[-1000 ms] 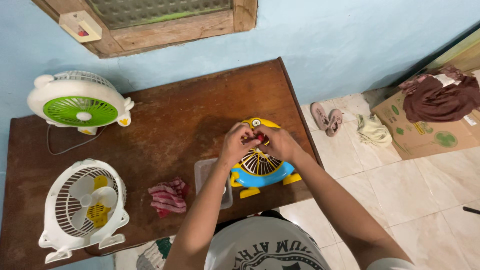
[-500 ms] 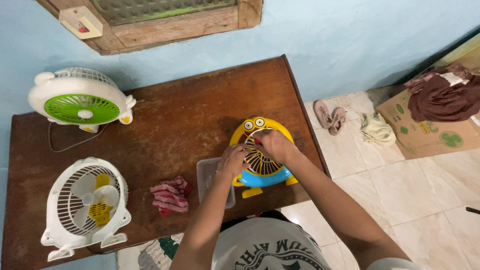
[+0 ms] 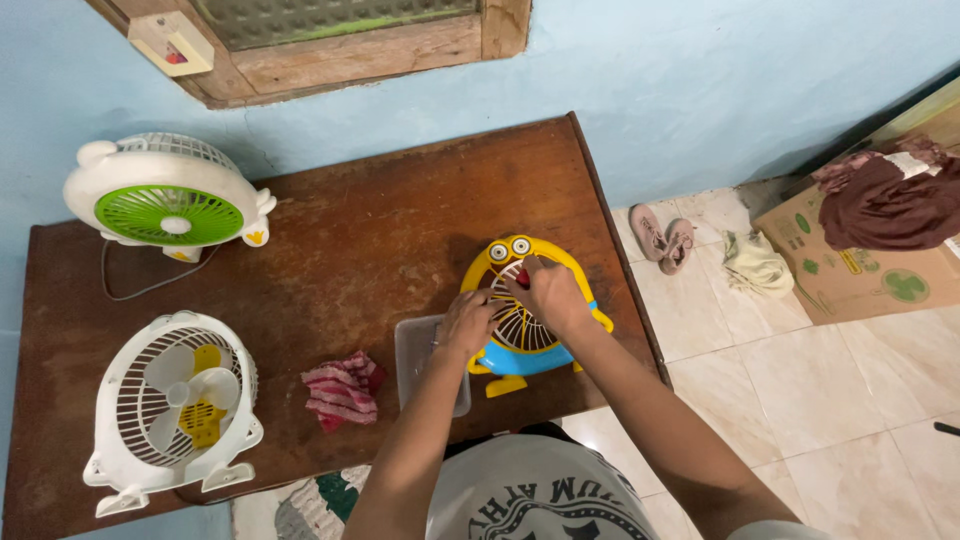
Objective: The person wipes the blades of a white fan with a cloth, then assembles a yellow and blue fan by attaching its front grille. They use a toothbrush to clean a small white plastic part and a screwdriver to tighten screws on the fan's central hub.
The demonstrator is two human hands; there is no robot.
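Lay flat near table's (image 3: 300, 250) right edge, yellow fan (image 3: 520, 325) under both hands: right hand (image 3: 548, 292) pinching red tool (image 3: 523, 277) at grille's far rim, left hand (image 3: 468, 322) curled on near-left rim

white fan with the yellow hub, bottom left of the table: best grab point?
Probably the outer rim of the white fan, taken from above with fingers on its opposite side edges. It lies grille-up on the table, its feet stick out at the near end, and the thin grille wires offer poor purchase.
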